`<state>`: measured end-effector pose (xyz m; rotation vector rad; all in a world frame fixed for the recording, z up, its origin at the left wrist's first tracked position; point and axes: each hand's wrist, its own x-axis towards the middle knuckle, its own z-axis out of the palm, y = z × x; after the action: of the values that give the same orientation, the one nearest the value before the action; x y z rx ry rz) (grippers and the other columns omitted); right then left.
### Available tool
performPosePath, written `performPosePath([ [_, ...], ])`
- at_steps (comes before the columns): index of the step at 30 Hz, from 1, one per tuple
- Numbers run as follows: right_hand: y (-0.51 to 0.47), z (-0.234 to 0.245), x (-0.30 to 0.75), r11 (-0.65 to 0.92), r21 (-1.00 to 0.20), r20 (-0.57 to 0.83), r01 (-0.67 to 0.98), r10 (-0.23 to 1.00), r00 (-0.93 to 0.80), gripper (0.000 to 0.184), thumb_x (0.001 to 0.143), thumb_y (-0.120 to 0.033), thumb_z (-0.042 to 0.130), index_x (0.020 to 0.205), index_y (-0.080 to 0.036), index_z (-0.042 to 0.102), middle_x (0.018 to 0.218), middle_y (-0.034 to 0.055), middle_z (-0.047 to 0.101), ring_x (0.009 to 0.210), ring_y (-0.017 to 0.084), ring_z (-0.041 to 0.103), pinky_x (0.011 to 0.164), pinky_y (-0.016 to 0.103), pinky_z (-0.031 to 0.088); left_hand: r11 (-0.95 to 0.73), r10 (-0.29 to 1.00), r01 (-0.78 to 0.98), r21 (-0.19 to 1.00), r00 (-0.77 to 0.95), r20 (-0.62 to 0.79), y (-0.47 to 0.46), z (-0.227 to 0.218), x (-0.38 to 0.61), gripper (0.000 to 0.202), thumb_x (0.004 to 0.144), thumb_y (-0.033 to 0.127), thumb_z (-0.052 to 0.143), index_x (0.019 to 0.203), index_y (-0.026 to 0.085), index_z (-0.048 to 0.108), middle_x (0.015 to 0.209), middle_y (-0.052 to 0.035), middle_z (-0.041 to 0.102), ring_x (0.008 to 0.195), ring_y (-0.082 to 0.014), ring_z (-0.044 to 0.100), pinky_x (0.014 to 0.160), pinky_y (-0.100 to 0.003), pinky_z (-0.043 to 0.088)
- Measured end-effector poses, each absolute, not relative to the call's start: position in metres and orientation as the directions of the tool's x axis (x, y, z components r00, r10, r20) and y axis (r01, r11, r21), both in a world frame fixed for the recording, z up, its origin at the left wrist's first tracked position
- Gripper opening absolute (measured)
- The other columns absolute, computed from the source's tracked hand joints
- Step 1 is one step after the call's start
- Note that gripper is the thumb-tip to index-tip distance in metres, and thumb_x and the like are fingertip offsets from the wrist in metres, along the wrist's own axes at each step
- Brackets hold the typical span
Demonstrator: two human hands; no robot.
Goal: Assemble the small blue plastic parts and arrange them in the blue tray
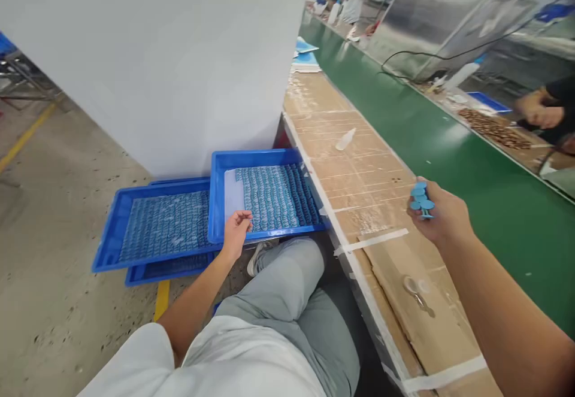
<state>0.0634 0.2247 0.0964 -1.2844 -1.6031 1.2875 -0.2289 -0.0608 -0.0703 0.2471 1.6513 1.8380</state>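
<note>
My left hand (236,231) reaches down to the near edge of a blue tray (218,202) filled with rows of small blue parts (276,196); its fingers are curled in a pinch at the parts, and what they hold is too small to see. My right hand (438,214) is raised over the cardboard-covered bench (359,187), closed on a small stack of blue round-headed parts (421,199). A second blue tray (112,229) of the same parts lies to the left on the floor, stacked on another.
A white wall panel (157,55) stands behind the trays. A green conveyor belt (449,163) runs along the bench. A small white bottle (345,139) and scissors (417,294) lie on the cardboard. Another person's hands (539,109) work across the belt at the right.
</note>
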Motion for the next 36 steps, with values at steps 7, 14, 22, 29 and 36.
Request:
performPosePath([
  [7, 0.095, 0.018, -0.128, -0.005, -0.921, -0.276, 0.388, 0.713, -0.645, 0.043, 0.078, -0.064, 0.054, 0.066, -0.023, 0.044, 0.052, -0.0071, 0.035, 0.040, 0.007, 0.033, 0.037, 0.020, 0.032, 0.022, 0.392, -0.128, 0.992, -0.911, -0.127, -0.118, -0.073, -0.289, 0.025, 0.067, 0.016, 0.054, 0.091, 0.017, 0.061, 0.085, -0.0018, 0.062, 0.066, -0.0089, 0.056, 0.062, -0.022, 0.044],
  [14, 0.049, -0.104, -0.247, 0.296, -0.687, -0.385, 0.664, 0.627, -0.677, 0.041, 0.081, -0.053, 0.057, 0.058, -0.019, 0.055, 0.059, 0.0034, 0.061, 0.071, 0.018, 0.062, 0.064, 0.024, 0.046, 0.122, 0.289, -0.063, 0.991, -0.953, -0.096, -0.172, -0.095, -0.317, 0.024, 0.070, 0.017, 0.054, 0.093, 0.018, 0.060, 0.088, -0.0035, 0.063, 0.072, -0.0119, 0.058, 0.070, -0.026, 0.048],
  [22, 0.040, -0.168, -0.293, 0.509, -0.425, -0.484, 0.749, 0.572, -0.663, 0.049, 0.091, -0.058, 0.044, 0.102, -0.015, 0.066, 0.102, 0.0171, 0.070, 0.101, 0.026, 0.064, 0.083, 0.033, 0.045, 0.174, 0.257, -0.102, 0.979, -0.955, -0.145, -0.180, -0.111, -0.331, 0.020, 0.073, 0.018, 0.054, 0.091, 0.018, 0.062, 0.087, -0.0036, 0.064, 0.072, -0.0125, 0.059, 0.069, -0.026, 0.049],
  [29, 0.037, -0.182, -0.297, 0.589, -0.400, -0.514, 0.702, 0.490, -0.704, 0.045, 0.092, -0.055, 0.045, 0.110, -0.019, 0.065, 0.105, 0.0152, 0.070, 0.101, 0.025, 0.065, 0.084, 0.034, 0.046, 0.184, 0.299, -0.061, 0.981, -0.947, -0.115, -0.154, -0.109, -0.336, 0.020, 0.073, 0.013, 0.052, 0.090, 0.018, 0.062, 0.085, -0.0036, 0.065, 0.075, -0.0127, 0.060, 0.071, -0.026, 0.049],
  [36, 0.059, -0.172, -0.284, 0.593, -0.445, -0.465, 0.672, 0.488, -0.738, 0.031, 0.088, -0.044, 0.054, 0.101, -0.021, 0.070, 0.099, 0.0101, 0.073, 0.096, 0.023, 0.065, 0.082, 0.030, 0.045, 0.289, 0.414, 0.135, 0.948, -0.910, 0.004, -0.129, -0.103, -0.346, 0.022, 0.076, 0.009, 0.050, 0.092, 0.018, 0.062, 0.087, -0.0038, 0.066, 0.075, -0.0131, 0.060, 0.072, -0.026, 0.048],
])
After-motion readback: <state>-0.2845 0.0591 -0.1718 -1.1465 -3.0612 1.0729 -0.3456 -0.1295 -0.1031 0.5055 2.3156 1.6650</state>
